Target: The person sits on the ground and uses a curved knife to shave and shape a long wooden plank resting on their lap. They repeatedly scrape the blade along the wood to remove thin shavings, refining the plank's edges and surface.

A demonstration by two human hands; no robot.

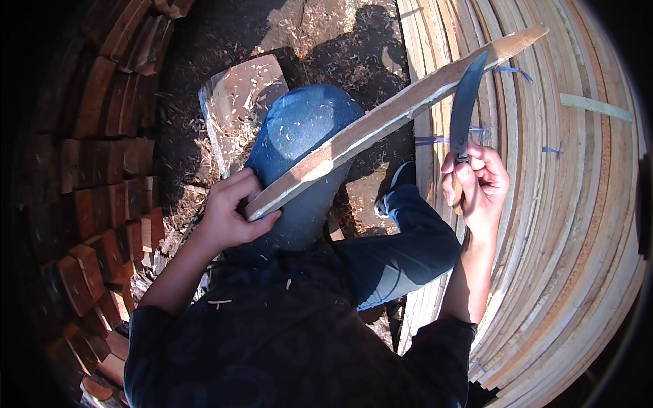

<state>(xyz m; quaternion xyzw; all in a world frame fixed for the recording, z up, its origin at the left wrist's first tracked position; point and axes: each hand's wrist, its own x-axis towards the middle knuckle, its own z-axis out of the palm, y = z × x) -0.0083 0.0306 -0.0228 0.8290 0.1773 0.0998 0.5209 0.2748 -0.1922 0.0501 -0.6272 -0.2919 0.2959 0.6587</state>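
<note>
My left hand [231, 209] is closed round the near end of a long wooden stake [381, 122], which slants up to the right across my knee in blue jeans. Its far end tapers to a pale, cut point. In my right hand [481, 180] is a knife [465, 102] with a dark curved blade, its wooden handle wrapped by my fingers. The blade points upward, and its tip overlaps the stake in view near the tapered end; whether it touches the wood I cannot tell.
Long sawn wooden strips [544, 224], bundled with purple ties [552, 149], lie along the right. Stacked wood blocks [95, 211] line the left. A wooden block [248, 85] strewn with shavings sits beyond my knee, on dark ground littered with more shavings.
</note>
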